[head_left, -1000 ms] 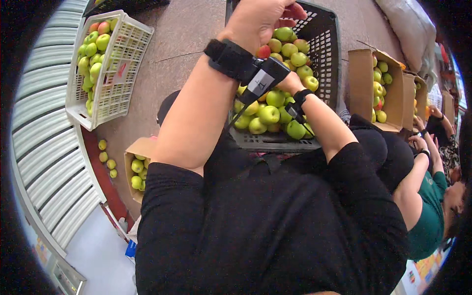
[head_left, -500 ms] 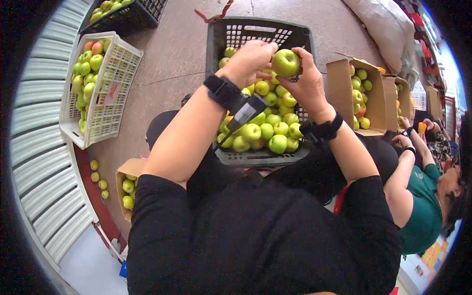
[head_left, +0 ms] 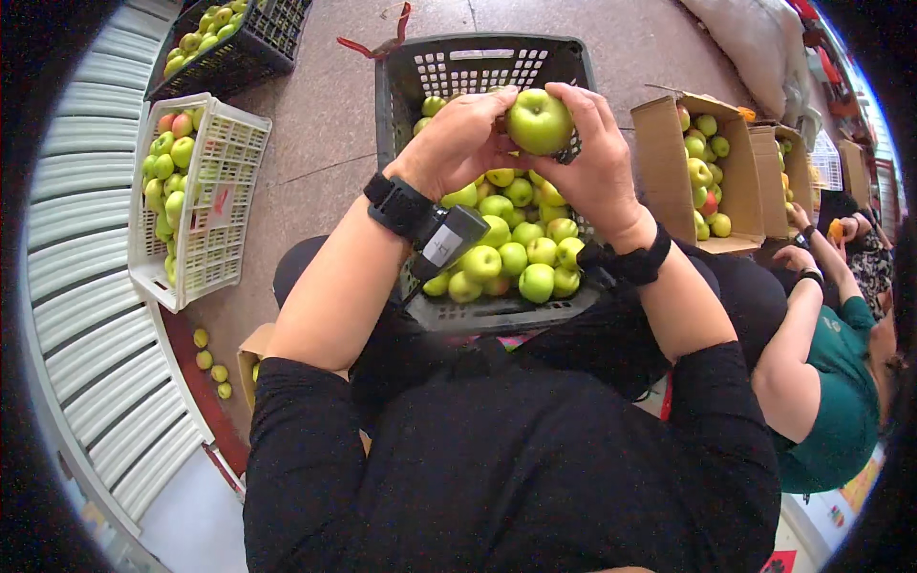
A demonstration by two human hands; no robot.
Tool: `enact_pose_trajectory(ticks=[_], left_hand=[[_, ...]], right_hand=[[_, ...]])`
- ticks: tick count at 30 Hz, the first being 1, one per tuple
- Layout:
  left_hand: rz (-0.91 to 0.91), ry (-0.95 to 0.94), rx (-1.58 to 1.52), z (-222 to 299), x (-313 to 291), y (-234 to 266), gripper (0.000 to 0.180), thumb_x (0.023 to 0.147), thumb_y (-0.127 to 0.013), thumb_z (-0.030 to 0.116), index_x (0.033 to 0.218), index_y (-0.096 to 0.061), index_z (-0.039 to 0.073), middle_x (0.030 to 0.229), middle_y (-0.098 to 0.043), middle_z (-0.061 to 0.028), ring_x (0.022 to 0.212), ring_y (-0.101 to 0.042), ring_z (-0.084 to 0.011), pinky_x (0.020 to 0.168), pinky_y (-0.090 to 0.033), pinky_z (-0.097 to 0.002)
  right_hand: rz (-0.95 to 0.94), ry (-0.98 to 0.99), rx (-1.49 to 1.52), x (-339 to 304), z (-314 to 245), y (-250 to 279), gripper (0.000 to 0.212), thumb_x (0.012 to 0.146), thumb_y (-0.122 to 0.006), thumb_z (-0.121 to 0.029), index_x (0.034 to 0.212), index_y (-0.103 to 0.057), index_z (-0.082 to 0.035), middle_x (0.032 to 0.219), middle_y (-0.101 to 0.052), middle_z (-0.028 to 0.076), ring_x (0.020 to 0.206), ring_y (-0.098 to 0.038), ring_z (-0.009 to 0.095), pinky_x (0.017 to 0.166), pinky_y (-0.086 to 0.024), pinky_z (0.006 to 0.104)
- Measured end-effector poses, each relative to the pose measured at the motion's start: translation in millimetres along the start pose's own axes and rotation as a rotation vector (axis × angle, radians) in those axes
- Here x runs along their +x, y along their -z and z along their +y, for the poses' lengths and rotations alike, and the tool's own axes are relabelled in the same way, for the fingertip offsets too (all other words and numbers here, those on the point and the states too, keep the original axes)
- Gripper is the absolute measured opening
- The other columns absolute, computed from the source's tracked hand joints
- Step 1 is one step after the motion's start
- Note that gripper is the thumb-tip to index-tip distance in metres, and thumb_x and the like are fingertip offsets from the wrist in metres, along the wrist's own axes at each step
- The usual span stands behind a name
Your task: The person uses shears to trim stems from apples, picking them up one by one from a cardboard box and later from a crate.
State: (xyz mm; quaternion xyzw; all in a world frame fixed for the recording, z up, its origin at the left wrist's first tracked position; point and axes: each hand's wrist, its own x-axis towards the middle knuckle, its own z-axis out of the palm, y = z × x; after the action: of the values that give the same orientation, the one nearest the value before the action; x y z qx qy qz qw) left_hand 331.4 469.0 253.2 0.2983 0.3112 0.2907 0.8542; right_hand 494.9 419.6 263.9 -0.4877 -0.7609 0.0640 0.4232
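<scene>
Above a black plastic crate I hold one green apple between both hands. My right hand grips its right side, with the thumb underneath and fingers over the top. My left hand is curled against the apple's left side, its fingertips at the edge. Some fingers are hidden behind my palms. Many loose green apples fill the crate under my hands. The crate stands between my legs.
At left are a white crate and a black crate, both with apples. Several small yellow-green fruits lie on the floor. Cardboard boxes of apples stand at right, by a co-worker in green. Red-handled pruners lie beyond my crate.
My left hand has come down and closed in on the apple's left side. The apple has turned in my right hand and shifted slightly left. The view has shifted a little.
</scene>
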Motion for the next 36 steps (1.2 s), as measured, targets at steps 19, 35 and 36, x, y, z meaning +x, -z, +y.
enact_pose_trajectory(ticks=[19, 35, 36], left_hand=[[-0.103, -0.446, 0.779, -1, -7, 8, 0.017, 0.088, -0.049, 0.013, 0.093, -0.055, -0.002, 0.093, -0.056, -0.0085, 0.084, -0.058, -0.017, 0.071, -0.052, -0.0315], [0.362, -0.524, -0.429, 65, -42, 46, 0.029, 0.089, -0.048, 0.027, 0.105, -0.051, 0.002, 0.096, -0.059, -0.0138, 0.084, -0.061, -0.029, 0.072, -0.051, -0.0383], [0.401, -0.588, -0.486, 69, -45, 53, 0.029, 0.088, -0.05, 0.026, 0.105, -0.052, 0.003, 0.096, -0.059, -0.0133, 0.085, -0.061, -0.0292, 0.074, -0.051, -0.0382]], right_hand=[[-0.083, -0.004, 0.022, -2, 1, 0, 0.062, 0.062, -0.077, -0.011, 0.119, -0.052, -0.007, 0.109, -0.054, 0.015, 0.102, -0.054, 0.032, 0.087, -0.047, 0.0376], [-0.225, 0.118, -0.207, 87, 28, -97, 0.035, 0.073, -0.064, -0.013, 0.106, -0.055, -0.003, 0.112, -0.055, 0.015, 0.104, -0.053, 0.034, 0.087, -0.044, 0.0417], [-0.263, 0.175, -0.305, 105, 23, -117, 0.038, 0.072, -0.061, -0.013, 0.109, -0.055, -0.004, 0.117, -0.052, 0.014, 0.11, -0.05, 0.034, 0.091, -0.041, 0.0438]])
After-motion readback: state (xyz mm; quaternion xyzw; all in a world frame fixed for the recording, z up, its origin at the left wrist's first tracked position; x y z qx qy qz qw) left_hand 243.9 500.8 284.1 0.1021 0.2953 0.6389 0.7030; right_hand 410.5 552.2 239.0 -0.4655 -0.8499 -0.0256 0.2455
